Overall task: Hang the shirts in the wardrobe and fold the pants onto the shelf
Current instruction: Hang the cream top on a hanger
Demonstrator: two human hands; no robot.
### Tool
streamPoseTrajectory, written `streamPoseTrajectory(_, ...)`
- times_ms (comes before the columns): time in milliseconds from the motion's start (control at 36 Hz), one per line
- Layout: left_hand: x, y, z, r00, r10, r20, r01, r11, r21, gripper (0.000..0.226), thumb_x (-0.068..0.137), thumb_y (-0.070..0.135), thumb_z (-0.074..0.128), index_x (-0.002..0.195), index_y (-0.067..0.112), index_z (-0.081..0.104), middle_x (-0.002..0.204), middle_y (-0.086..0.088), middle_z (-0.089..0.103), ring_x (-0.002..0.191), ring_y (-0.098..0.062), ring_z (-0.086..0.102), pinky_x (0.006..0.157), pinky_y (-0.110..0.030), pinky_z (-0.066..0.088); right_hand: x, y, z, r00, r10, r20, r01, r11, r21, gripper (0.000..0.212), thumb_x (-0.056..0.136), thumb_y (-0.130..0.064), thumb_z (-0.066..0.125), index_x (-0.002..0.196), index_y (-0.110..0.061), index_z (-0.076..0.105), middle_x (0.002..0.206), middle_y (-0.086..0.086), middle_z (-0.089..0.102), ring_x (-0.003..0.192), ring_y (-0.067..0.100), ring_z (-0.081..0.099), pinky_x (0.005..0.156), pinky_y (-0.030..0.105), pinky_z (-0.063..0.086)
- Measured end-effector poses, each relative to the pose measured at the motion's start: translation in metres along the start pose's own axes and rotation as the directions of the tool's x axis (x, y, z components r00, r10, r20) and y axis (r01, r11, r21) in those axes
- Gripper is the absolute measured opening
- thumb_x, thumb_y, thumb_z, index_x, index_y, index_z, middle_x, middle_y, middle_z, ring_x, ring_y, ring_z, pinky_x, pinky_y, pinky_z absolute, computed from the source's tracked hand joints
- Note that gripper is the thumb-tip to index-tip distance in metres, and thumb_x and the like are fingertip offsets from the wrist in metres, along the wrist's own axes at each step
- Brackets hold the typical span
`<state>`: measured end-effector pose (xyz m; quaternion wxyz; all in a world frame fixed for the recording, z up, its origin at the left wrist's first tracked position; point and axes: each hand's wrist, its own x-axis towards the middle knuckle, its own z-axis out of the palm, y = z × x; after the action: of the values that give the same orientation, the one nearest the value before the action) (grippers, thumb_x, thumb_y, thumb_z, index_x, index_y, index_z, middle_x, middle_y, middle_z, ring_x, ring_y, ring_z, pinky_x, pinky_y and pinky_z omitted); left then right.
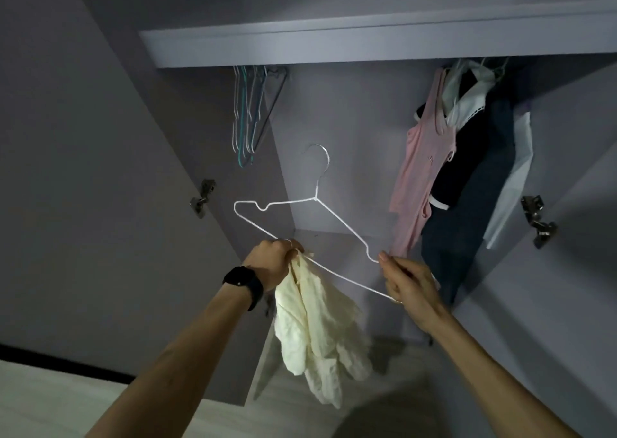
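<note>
The white wire hanger (337,218) is held up in front of the open wardrobe, tilted, its hook uppermost and free of any rail; the left hand (275,260) grips the hanger's lower bar near its left part, fingers curled tight round both the wire and a bunched edge of the cream shirt (317,331); the shirt is not on the hanger's shoulders, it hangs crumpled straight below the hanger from that fist; a black watch (243,282) sits on the left wrist, below and left of the hanger; the right hand (409,287) holds the hanger's right end, fingers closed narrowly on the wire at the corner, with thumb and forefinger reaching up beside the notch in the shoulder; above the hanger a pale shelf board (334,45) runs across the wardrobe; up and to the left of the hanger, under that board, a bunch of empty hangers (247,114) hangs close together; to the right of the hanger hang a pink top (420,177), a dark garment (467,177) just beyond it, and a white garment (514,184) farthest right; the pink top's hem comes down near the hanger's right end; a metal hinge (202,199) shows on the door to the left of the hanger, and another hinge (537,220) well to the right; a light floor (50,404) lies far below and left of the hanger.
</note>
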<state>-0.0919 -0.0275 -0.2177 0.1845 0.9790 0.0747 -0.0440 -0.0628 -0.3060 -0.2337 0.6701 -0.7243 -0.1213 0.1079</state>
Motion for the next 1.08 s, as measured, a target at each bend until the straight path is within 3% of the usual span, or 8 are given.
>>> streamPoseTrajectory(139,0.002,0.002,-0.014,0.994,0.046,-0.095,-0.033,0.991,0.128,0.031,0.103,0.022,0.047,0.124,0.026,0.068,0.121,-0.006,0.068,0.108,-0.036,0.063,0.090,-0.044,0.052,0.021,-0.002,-0.003,0.982,-0.040,0.183,0.104,0.928,-0.358,0.030,0.093,-0.054,0.064,0.077,-0.031,0.055,0.062,-0.014,0.054,0.059,0.008,0.048,0.062,0.030,0.045)
streamPoseTrajectory(250,-0.002,0.013,-0.014,0.984,0.120,-0.134,-0.086,0.968,0.235,0.037,0.101,0.016,0.047,0.131,0.029,0.063,0.122,-0.002,0.064,0.111,-0.034,0.061,0.084,-0.045,0.054,0.039,-0.009,0.001,0.976,0.033,0.215,0.085,0.851,-0.518,0.038,0.081,-0.069,0.065,0.106,-0.041,0.059,0.081,-0.018,0.069,0.076,-0.002,0.065,0.069,0.008,0.046)
streamPoseTrajectory(361,-0.003,0.022,-0.017,0.964,0.219,-0.152,-0.163,0.935,0.316,0.039,0.099,0.011,0.050,0.133,0.025,0.063,0.124,-0.004,0.062,0.119,-0.031,0.056,0.080,-0.043,0.053,0.068,-0.043,0.007,0.995,0.008,0.102,0.029,0.934,-0.355,0.031,0.087,-0.057,0.069,0.103,-0.031,0.063,0.078,-0.019,0.072,0.069,-0.001,0.069,0.061,0.011,0.044)
streamPoseTrajectory(472,-0.009,0.032,-0.014,0.953,0.279,-0.119,-0.224,0.912,0.344,0.041,0.097,0.009,0.051,0.133,0.023,0.063,0.121,-0.006,0.063,0.116,-0.032,0.057,0.074,-0.039,0.050,0.094,-0.079,0.014,0.972,0.079,0.222,-0.037,0.982,-0.185,0.028,0.094,-0.048,0.065,0.092,-0.020,0.069,0.067,-0.004,0.069,0.051,0.011,0.054,0.052,0.025,0.045)
streamPoseTrajectory(611,-0.006,0.035,-0.018,0.954,0.198,-0.224,-0.169,0.975,0.142,0.038,0.100,0.016,0.053,0.134,0.033,0.060,0.116,-0.002,0.068,0.104,-0.030,0.065,0.079,-0.039,0.055,0.112,-0.101,0.021,0.929,0.314,0.194,-0.314,0.949,-0.031,0.036,0.096,-0.048,0.060,0.074,-0.020,0.054,0.047,-0.011,0.030,0.040,0.008,0.021,0.037,0.019,0.018)
streamPoseTrajectory(778,-0.011,0.038,-0.034,0.927,-0.177,-0.331,0.004,0.887,-0.462,0.025,0.092,0.031,0.071,0.113,0.027,0.058,0.088,0.013,0.072,0.082,-0.007,0.067,0.070,-0.016,0.046,0.088,-0.070,0.011,0.993,0.068,-0.094,-0.095,0.939,-0.331,0.051,0.092,-0.058,0.060,0.059,-0.018,0.060,0.049,-0.010,0.056,0.052,0.006,0.051,0.058,0.028,0.039)
streamPoseTrajectory(972,-0.018,0.054,-0.041,0.953,-0.141,-0.267,-0.019,0.854,-0.519,0.006,0.090,0.031,0.074,0.093,0.028,0.070,0.085,0.007,0.074,0.081,-0.005,0.068,0.073,-0.017,0.051,0.062,-0.065,0.059,0.974,0.184,0.133,-0.120,0.914,-0.386,0.077,0.061,-0.093,0.051,0.082,-0.022,0.072,0.078,-0.010,0.074,0.080,0.010,0.068,0.073,0.030,0.051)
streamPoseTrajectory(1083,-0.021,0.055,-0.038,0.936,-0.212,-0.282,0.010,0.816,-0.578,0.007,0.089,0.033,0.075,0.091,0.027,0.071,0.081,0.012,0.074,0.076,0.005,0.066,0.066,-0.008,0.046,0.064,-0.059,0.071,0.978,0.199,0.063,-0.151,0.884,-0.443,0.063,0.091,-0.072,0.040,0.079,-0.019,0.072,0.090,0.001,0.074,0.092,0.024,0.066,0.078,0.032,0.046)
